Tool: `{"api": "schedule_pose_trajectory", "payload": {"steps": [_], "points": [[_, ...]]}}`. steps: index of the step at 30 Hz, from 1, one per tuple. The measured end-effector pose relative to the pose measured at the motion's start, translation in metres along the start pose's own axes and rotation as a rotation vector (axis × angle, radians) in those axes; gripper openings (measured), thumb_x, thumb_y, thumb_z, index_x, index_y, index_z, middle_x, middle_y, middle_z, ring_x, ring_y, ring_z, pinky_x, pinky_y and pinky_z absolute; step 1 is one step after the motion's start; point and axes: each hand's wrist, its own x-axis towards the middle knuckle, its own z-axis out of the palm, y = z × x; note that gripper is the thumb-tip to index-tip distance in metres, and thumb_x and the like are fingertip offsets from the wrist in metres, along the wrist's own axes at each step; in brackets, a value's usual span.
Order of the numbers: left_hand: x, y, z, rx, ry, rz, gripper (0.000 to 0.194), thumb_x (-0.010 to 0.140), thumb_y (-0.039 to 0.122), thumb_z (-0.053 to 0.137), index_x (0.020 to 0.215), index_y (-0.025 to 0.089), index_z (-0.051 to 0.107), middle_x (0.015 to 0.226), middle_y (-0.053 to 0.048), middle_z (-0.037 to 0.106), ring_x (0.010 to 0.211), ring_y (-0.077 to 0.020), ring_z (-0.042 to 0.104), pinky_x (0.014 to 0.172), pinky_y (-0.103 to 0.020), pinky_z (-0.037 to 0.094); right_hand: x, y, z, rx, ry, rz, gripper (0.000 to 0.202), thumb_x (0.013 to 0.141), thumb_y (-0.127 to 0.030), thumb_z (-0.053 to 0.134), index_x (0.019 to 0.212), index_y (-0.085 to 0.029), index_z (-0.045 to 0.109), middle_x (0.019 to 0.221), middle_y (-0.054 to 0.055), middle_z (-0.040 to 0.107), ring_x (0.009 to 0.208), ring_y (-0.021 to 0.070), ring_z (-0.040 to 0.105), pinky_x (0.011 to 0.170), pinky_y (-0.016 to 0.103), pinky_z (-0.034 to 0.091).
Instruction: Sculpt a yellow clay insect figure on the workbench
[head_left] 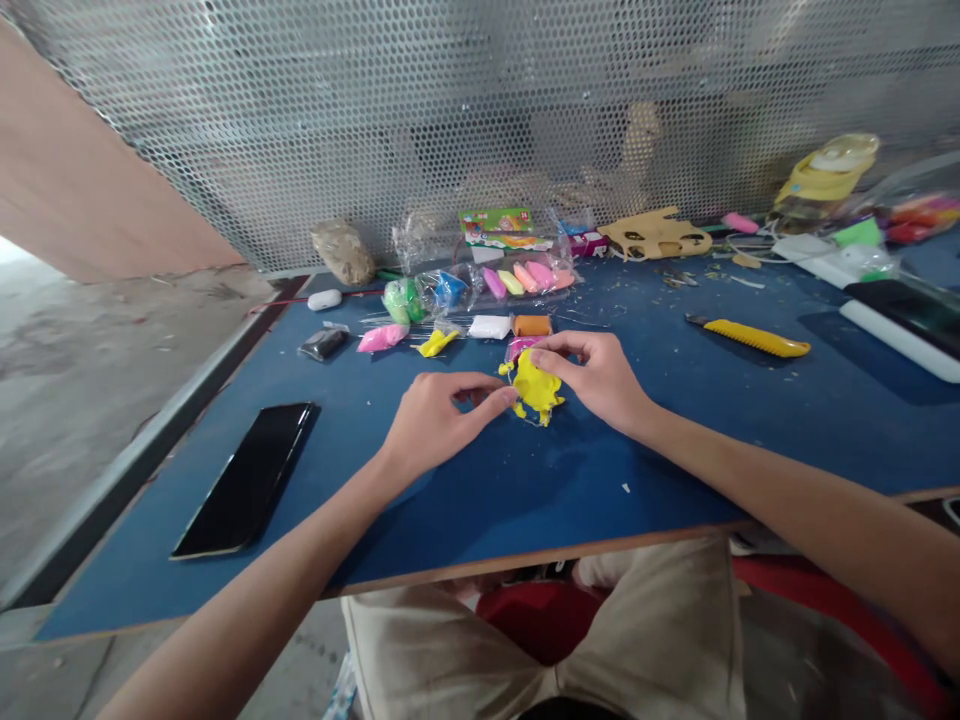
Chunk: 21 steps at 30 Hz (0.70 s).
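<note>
Table [465,520]: flat blue top, wood-toned edge, small scraps scattered. Mesh [360,110]: gray perforated metal with round holes, behind table. Phone [244,480]: black, glossy rectangle, lying flat at the person's left. Bag [420,245]: clear crinkled plastic, green label, pastel lumps in it, at the back. Mask [656,235]: tan, flat, cut with holes, right of bag. Bottle [825,185]: yellow, at far right, tilted. Cutter [757,338]: ribbed yellow handle, lying flat, right of the hands.

Left hand [439,420]: thumb and index tips brought close together at the clay's left edge; the other fingers' state can't be told. Right hand [600,375]: thumb on the clay's upper right, index bent above it, other fingers curled.

Yellow clay [537,385]: thin, lumpy, ragged-edged piece on clear film, between both hands, near table's front-middle. Stone [343,252]: rough, brownish, rounded, by mesh. Small packs behind clay: pink [382,338], white [490,327], orange [532,326], soft-looking in clear wrap. Black pack [325,342]: dark block, wrapped, left of pink.
</note>
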Motion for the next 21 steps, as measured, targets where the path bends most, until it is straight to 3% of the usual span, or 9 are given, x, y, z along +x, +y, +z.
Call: {"api": "schedule_pose_trajectory", "payload": {"steps": [5, 10, 21], "points": [[0.0066, -0.0035, 0.0092, -0.122, 0.055, -0.015, 0.030, 0.089, 0.052, 0.073, 0.102, 0.026, 0.081, 0.107, -0.003, 0.079, 0.086, -0.0185, 0.068, 0.069, -0.029, 0.050, -0.0025, 0.0005, 0.0067, 0.001, 0.047, -0.026, 0.030, 0.085, -0.047, 0.077, 0.096, -0.019, 0.081, 0.095, 0.007, 0.080, 0.082, 0.0200, 0.070, 0.075, 0.035, 0.055], [0.0102, -0.0052, 0.0096, -0.183, 0.067, -0.055, 0.034, 0.088, 0.054, 0.072, 0.095, 0.022, 0.079, 0.090, -0.003, 0.077, 0.069, -0.0145, 0.056, 0.063, -0.029, 0.046, -0.0046, -0.0021, 0.0091, 0.015, 0.024, -0.029, 0.029, 0.083, -0.046, 0.079, 0.092, -0.019, 0.079, 0.093, 0.007, 0.080, 0.082, 0.0201, 0.071, 0.074, 0.035, 0.056], [0.0097, -0.0014, 0.0104, -0.251, 0.014, -0.038, 0.029, 0.090, 0.050, 0.070, 0.089, 0.021, 0.076, 0.082, -0.001, 0.073, 0.065, -0.0126, 0.050, 0.060, -0.028, 0.040, -0.0041, -0.0021, 0.0095, 0.041, 0.010, -0.028, 0.024, 0.084, -0.040, 0.078, 0.093, -0.018, 0.077, 0.093, 0.006, 0.078, 0.084, 0.0196, 0.069, 0.077, 0.034, 0.054]]}}
